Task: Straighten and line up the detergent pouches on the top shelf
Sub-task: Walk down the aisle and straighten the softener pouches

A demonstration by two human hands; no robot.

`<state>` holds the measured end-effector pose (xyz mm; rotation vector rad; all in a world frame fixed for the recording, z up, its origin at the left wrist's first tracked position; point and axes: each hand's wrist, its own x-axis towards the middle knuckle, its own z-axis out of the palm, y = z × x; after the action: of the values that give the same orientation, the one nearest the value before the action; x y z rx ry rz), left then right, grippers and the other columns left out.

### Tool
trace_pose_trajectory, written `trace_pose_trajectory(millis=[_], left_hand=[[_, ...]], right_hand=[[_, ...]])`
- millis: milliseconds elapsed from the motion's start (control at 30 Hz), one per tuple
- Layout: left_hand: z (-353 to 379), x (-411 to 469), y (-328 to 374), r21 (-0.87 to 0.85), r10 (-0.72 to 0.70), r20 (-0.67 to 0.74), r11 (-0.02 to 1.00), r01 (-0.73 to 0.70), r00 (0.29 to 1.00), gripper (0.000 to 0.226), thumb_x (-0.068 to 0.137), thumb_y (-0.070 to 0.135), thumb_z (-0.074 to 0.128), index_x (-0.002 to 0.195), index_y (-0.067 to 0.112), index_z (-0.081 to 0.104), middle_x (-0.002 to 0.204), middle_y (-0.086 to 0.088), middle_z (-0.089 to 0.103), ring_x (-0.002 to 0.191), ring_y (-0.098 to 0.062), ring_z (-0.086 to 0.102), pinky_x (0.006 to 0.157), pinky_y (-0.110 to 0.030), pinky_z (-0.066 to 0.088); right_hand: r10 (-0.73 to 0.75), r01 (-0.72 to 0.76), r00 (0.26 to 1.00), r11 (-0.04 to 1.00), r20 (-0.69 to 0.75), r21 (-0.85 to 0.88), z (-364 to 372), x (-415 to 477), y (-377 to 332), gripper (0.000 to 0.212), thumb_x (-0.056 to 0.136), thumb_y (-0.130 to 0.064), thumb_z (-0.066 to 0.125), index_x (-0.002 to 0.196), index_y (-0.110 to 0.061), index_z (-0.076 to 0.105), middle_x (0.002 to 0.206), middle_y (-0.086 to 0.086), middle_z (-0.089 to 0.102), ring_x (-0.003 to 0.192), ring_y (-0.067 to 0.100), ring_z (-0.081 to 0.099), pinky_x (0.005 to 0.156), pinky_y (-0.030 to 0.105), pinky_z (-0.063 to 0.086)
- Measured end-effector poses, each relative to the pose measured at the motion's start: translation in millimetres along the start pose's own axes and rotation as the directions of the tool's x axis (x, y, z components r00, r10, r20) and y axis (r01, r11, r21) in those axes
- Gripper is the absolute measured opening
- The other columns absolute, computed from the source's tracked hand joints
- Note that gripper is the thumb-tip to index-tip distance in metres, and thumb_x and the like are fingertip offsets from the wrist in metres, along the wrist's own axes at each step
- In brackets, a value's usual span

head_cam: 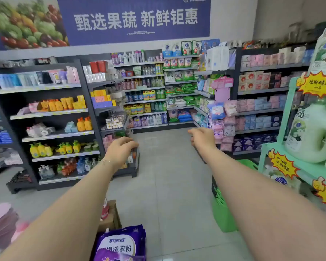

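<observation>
We hold left hand and right hand out front, both empty, fingers loosely curled, while the detergent pouches stand well away along the front edge of the far top shelf, so we should walk closer before squaring them.

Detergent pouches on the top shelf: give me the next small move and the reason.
Probably step forward toward the back shelf: the left hand and right hand are empty over the floor, and the detergent pouches stand far off on its top.

Open floor ahead between flanking shelves.
</observation>
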<state>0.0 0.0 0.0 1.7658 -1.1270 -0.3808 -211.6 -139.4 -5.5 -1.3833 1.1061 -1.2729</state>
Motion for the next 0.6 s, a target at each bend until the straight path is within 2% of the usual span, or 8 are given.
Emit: trace_pose_trajectory(millis=[67,133,233,300,467,600], left_hand=[[8,20,-2,0.067,0.004,0.036,0.998,-0.007,0.999,0.036,0.088,0.03,0.06,0.121,0.016,0.061,0.114,0.0,0.061,0.105,-0.018,0.055,0.087,-0.031,0.039],[18,46,-4,0.092,0.01,0.068,0.996,-0.016,0.998,0.038,0.087,0.031,0.061,0.123,0.018,0.059,0.117,0.0,0.061,0.106,-0.019,0.055,0.088,-0.032,0.041],[35,89,-5,0.12,0.024,0.079,0.992,-0.034,0.997,0.036,0.087,0.03,0.061,0.122,0.02,0.056,0.118,-0.002,0.06,0.103,-0.02,0.056,0.084,-0.032,0.043],[44,121,-4,0.168,0.023,0.078,0.985,-0.036,0.997,0.035,0.086,0.031,0.062,0.119,0.023,0.055,0.119,-0.003,0.057,0.101,-0.02,0.055,0.084,-0.034,0.045],[67,213,6,0.397,0.015,0.122,0.916,-0.063,0.992,0.043,0.084,0.035,0.061,0.125,0.024,0.053,0.131,-0.004,0.055,0.112,-0.022,0.054,0.096,-0.038,0.046],[93,272,12,0.475,0.033,0.153,0.874,-0.103,0.988,0.045,0.085,0.035,0.059,0.128,0.023,0.052,0.134,-0.003,0.053,0.107,-0.022,0.058,0.091,-0.036,0.05]], right_hand=[[-0.035,0.037,0.999,0.994,0.02,-0.103,4,17,4,0.012,0.083,-0.018,0.064,0.073,-0.013,0.061,0.071,0.002,0.058,0.074,0.021,0.053,0.071,0.031,0.041],[-0.05,0.056,0.998,0.975,0.036,-0.216,9,41,5,0.007,0.086,-0.017,0.062,0.085,-0.011,0.064,0.08,0.002,0.061,0.08,0.02,0.054,0.071,0.027,0.038],[-0.118,0.132,0.991,0.913,0.061,-0.386,18,88,7,0.015,0.086,-0.021,0.059,0.095,-0.011,0.066,0.093,0.004,0.065,0.09,0.023,0.058,0.077,0.03,0.045],[-0.137,0.165,0.986,0.871,0.094,-0.463,24,125,6,0.016,0.086,-0.022,0.056,0.096,-0.013,0.065,0.095,0.004,0.066,0.092,0.024,0.059,0.08,0.032,0.047],[-0.176,0.248,0.968,0.79,0.181,-0.561,41,215,0,0.014,0.088,-0.023,0.052,0.097,-0.015,0.059,0.097,0.004,0.062,0.092,0.027,0.058,0.078,0.033,0.046],[-0.182,0.285,0.957,0.725,0.225,-0.627,53,278,5,0.014,0.09,-0.024,0.052,0.098,-0.015,0.058,0.101,0.005,0.061,0.094,0.028,0.057,0.082,0.035,0.048]])
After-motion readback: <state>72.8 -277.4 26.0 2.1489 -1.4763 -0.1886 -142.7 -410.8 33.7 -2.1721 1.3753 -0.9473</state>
